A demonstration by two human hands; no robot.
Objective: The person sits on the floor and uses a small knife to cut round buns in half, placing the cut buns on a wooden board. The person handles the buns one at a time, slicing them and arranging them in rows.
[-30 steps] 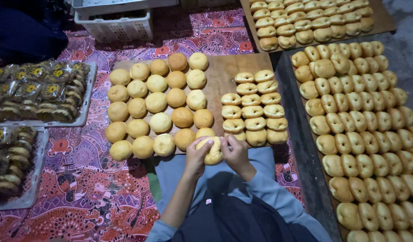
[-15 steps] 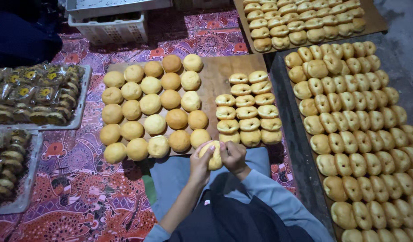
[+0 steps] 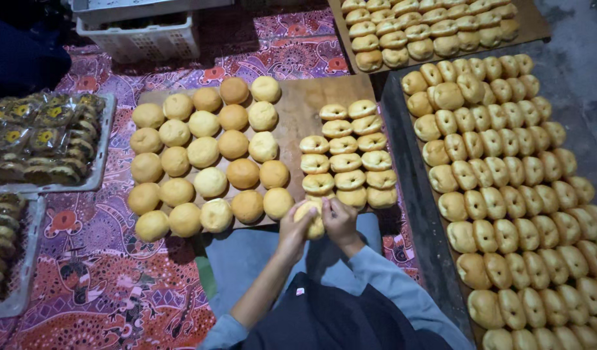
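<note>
bun [image 3: 309, 219] gripped by left hand [image 3: 294, 228] and right hand [image 3: 340, 223], fingers clenched round it | held over wooden board [image 3: 298, 107] edge, beside filled buns [image 3: 347, 155] rowed for easy reach

A patterned red cloth [image 3: 104, 285] covers the dimly lit floor.

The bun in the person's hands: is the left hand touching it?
Touching. The head view shows the left hand with fingers wrapped on the bun.
</note>
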